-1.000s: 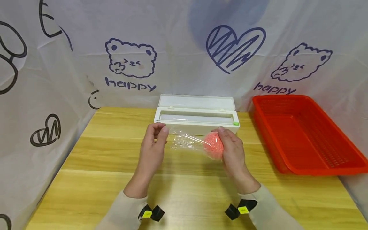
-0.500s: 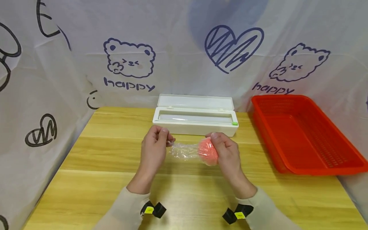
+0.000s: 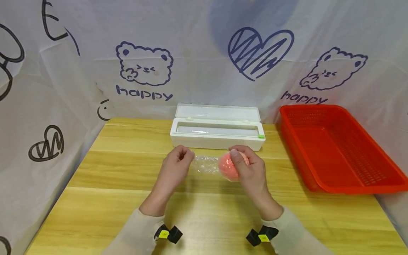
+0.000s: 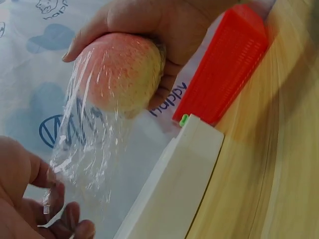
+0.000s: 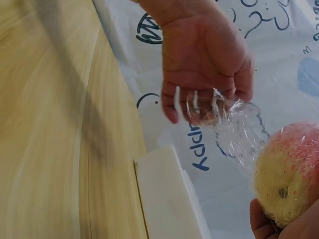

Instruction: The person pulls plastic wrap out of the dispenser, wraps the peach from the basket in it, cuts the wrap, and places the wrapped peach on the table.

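Note:
My right hand (image 3: pixel 254 172) grips a red-and-yellow apple (image 3: pixel 227 166), its fingers behind and the thumb on the near side. Clear cling film (image 3: pixel 205 164) covers the fruit tightly and stretches from it to the left as a crinkled tail. My left hand (image 3: pixel 175 169) pinches the far end of this tail between thumb and fingers. From the left wrist, the apple (image 4: pixel 119 74) shows its film gathered in long folds. In the right wrist view, a small dark dimple shows on the apple (image 5: pixel 284 181). Both hands are raised above the table.
Behind the hands stands a white cling film box (image 3: pixel 217 143), lid raised, a film roll (image 3: pixel 216 131) inside and a green slider (image 3: pixel 261 136) at its right end. A red plastic basket (image 3: pixel 301 161) sits at the right. A printed cloth (image 3: pixel 204 53) hangs behind the wooden table (image 3: pixel 121 170).
Both hands came down slightly, and the right one shifted left with the apple. Lately the left hand moved a little right, and the film tail between them looks shorter.

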`<state>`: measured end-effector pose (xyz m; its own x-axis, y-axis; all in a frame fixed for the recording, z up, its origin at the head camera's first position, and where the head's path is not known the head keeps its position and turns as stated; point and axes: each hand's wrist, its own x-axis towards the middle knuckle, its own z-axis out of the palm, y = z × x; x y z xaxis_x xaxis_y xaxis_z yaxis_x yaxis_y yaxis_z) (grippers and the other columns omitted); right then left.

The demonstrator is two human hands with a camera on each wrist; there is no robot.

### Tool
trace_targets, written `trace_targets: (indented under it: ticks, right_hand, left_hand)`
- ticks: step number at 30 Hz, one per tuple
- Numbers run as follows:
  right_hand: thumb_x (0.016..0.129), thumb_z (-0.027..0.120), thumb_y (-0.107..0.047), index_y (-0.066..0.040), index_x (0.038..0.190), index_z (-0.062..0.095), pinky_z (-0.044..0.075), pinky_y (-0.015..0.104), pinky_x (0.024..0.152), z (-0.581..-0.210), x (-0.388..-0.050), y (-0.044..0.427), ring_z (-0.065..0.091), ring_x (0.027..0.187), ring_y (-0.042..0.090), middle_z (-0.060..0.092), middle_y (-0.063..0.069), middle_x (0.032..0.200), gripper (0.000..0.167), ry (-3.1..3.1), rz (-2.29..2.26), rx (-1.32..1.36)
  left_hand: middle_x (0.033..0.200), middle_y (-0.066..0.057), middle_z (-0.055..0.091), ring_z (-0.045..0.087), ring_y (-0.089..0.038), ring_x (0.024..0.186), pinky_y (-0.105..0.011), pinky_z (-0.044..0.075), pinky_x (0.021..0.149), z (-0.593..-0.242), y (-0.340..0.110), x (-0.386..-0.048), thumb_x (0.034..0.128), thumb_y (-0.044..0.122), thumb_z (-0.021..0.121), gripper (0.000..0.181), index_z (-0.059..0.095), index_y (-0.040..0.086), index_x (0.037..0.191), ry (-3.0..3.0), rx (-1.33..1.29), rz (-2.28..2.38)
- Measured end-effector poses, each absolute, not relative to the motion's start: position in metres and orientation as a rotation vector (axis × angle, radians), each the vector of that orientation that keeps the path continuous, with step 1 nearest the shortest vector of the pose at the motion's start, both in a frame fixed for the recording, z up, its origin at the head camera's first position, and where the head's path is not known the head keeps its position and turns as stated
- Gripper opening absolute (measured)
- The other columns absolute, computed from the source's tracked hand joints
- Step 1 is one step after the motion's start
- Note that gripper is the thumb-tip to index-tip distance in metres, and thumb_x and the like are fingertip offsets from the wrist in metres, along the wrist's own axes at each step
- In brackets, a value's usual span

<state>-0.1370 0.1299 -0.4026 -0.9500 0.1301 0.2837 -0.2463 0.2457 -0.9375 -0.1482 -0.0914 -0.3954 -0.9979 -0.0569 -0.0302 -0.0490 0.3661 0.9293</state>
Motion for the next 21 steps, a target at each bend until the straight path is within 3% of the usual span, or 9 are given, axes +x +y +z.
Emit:
trace_targets:
  ticks: [4,8,13,16,19,21]
  right_hand:
    - [0.103,0.067,-0.023,-0.005,0.109,0.077,0.053,0.019,0.078,-0.405,-0.135,0.13,0.064,0.093,0.01,0.076,0.007,0.097,0.022,-2.252,1.759,0.11]
    - [0.107,0.06,-0.027,0.0,0.11,0.075,0.055,0.019,0.072,-0.405,-0.137,0.132,0.065,0.085,0.01,0.074,-0.002,0.091,0.031,-2.228,1.889,0.023]
    - [0.11,0.054,-0.034,0.003,0.109,0.072,0.059,0.024,0.067,-0.401,-0.141,0.134,0.066,0.075,0.012,0.073,-0.002,0.088,0.041,-2.071,2.205,-0.098]
    - [0.11,0.053,-0.036,0.002,0.109,0.071,0.06,0.025,0.068,-0.4,-0.142,0.135,0.066,0.076,0.013,0.073,-0.001,0.089,0.042,-2.035,2.286,-0.118]
    - [0.111,0.052,-0.037,0.001,0.109,0.072,0.059,0.024,0.067,-0.401,-0.141,0.134,0.066,0.076,0.013,0.073,-0.001,0.087,0.042,-2.059,2.283,-0.102]
    - [0.111,0.051,-0.035,0.0,0.109,0.072,0.058,0.024,0.067,-0.402,-0.14,0.133,0.065,0.076,0.013,0.073,-0.002,0.085,0.041,-2.065,2.276,-0.087]
  left_hand:
    - [0.088,-0.008,0.057,0.058,-0.025,0.084,-0.033,0.048,0.073,-0.392,-0.09,-0.15,0.1029,0.021,0.053,0.018,0.061,0.009,0.093,-2.438,0.169,-1.829]
    - [0.099,-0.012,0.06,0.064,-0.03,0.103,-0.04,0.056,0.092,-0.39,-0.09,-0.151,0.104,0.023,0.052,0.019,0.059,0.007,0.096,-2.316,0.177,-1.919]
    - [0.117,-0.013,0.058,0.059,-0.03,0.116,-0.05,0.056,0.102,-0.393,-0.09,-0.151,0.1105,0.031,0.05,0.028,0.056,0.005,0.116,-2.278,0.041,-2.128]
    - [0.119,-0.013,0.059,0.062,-0.029,0.113,-0.045,0.061,0.093,-0.394,-0.086,-0.149,0.1122,0.037,0.049,0.037,0.057,0.004,0.125,-2.331,-0.034,-2.191]
    - [0.098,-0.009,0.064,0.069,-0.024,0.087,-0.036,0.063,0.074,-0.396,-0.081,-0.147,0.1107,0.04,0.054,0.037,0.066,0.005,0.112,-2.379,-0.037,-2.079]
    - [0.08,-0.005,0.061,0.065,-0.019,0.069,-0.031,0.059,0.062,-0.399,-0.078,-0.146,0.1098,0.038,0.057,0.036,0.068,0.007,0.098,-2.383,-0.023,-1.947]
